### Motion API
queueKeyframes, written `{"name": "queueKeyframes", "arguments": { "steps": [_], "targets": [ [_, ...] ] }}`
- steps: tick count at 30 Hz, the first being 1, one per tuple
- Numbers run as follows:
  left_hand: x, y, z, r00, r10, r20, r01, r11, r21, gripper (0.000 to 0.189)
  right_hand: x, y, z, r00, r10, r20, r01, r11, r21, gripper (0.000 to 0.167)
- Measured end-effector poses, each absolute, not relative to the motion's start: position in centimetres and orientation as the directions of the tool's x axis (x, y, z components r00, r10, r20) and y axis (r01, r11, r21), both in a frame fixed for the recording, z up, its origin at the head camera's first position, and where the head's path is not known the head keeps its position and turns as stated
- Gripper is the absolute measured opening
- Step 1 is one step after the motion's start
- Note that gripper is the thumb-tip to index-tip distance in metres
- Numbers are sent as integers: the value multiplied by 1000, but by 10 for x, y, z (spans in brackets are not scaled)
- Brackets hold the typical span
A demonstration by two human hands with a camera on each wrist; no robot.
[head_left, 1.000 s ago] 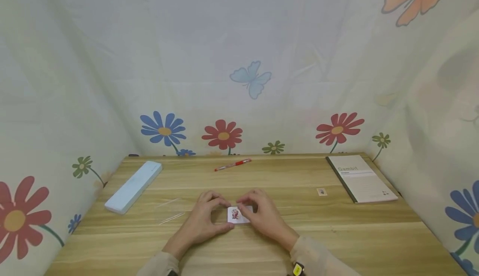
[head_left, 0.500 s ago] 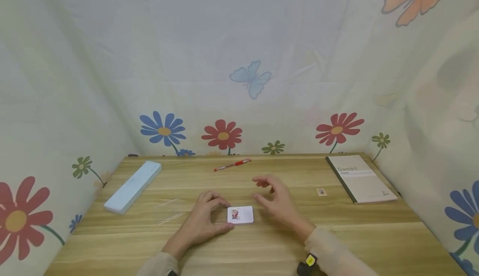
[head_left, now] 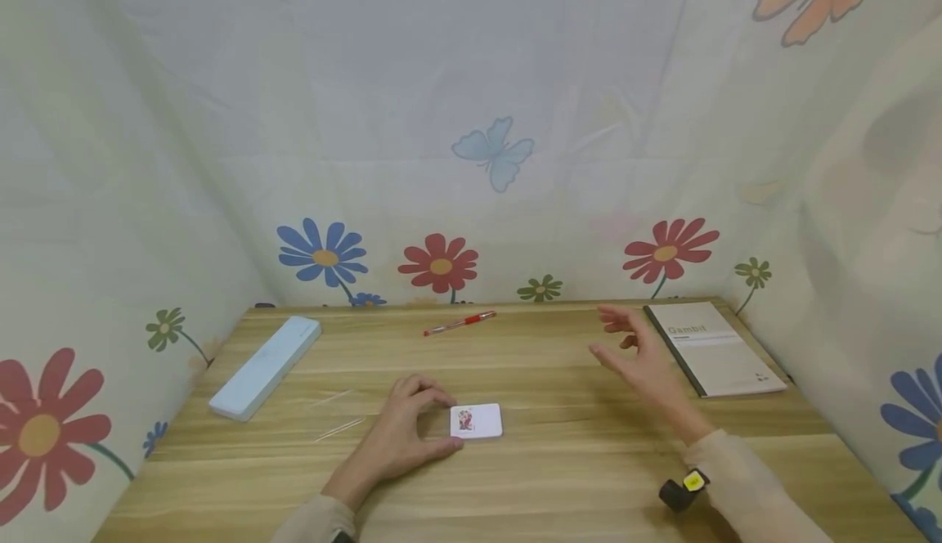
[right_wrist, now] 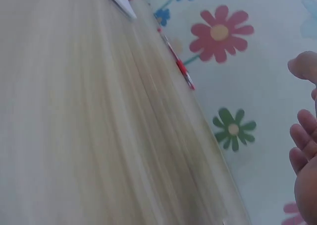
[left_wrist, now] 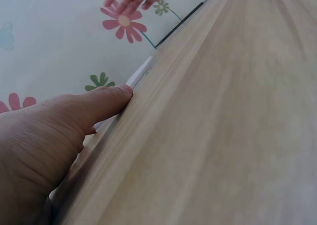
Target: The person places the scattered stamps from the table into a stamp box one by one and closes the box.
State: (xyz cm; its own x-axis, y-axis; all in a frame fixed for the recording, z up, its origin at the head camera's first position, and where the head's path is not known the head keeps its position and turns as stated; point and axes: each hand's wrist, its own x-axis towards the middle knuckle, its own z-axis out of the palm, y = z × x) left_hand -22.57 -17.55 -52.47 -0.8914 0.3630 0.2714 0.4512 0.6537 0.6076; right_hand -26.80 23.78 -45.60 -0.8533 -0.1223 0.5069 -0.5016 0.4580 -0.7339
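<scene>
A small white card (head_left: 486, 421) with rounded corners and a red picture at its left end lies on the table. My left hand (head_left: 401, 433) holds it by that end, thumb at the near corner and fingers at the far one. In the left wrist view the thumb (left_wrist: 106, 103) presses against the card's thin white edge (left_wrist: 140, 72). My right hand (head_left: 648, 363) hovers over the right side of the table, left of the notebook (head_left: 717, 351). Its fingers are spread and loosely bent, with nothing between them. The small square stamp-like piece seen earlier is hidden behind this hand.
A red pen (head_left: 459, 324) lies near the table's back edge. At the left is a long pale blue case (head_left: 266, 367). Glinting edges of a clear plastic piece (head_left: 340, 428) show left of my left hand. Flower-printed cloth (head_left: 500, 224) surrounds the table.
My right hand has let go of the card's right end and moved right and away from me, over the small square piece. The left hand has stayed at the card.
</scene>
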Motion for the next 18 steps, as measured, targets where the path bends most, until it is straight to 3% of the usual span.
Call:
{"name": "queueKeyframes", "arguments": {
  "steps": [8,18],
  "targets": [
    [-226,-175,-528,-896,359,263,442,645,624,53,-266,288,-470,-866,-127,484,-474,515,-714,65],
    [-226,-175,-526,-895,354,270,444,651,616,54,-264,309,-485,-865,-157,476,-485,502,-716,69]
  ]
}}
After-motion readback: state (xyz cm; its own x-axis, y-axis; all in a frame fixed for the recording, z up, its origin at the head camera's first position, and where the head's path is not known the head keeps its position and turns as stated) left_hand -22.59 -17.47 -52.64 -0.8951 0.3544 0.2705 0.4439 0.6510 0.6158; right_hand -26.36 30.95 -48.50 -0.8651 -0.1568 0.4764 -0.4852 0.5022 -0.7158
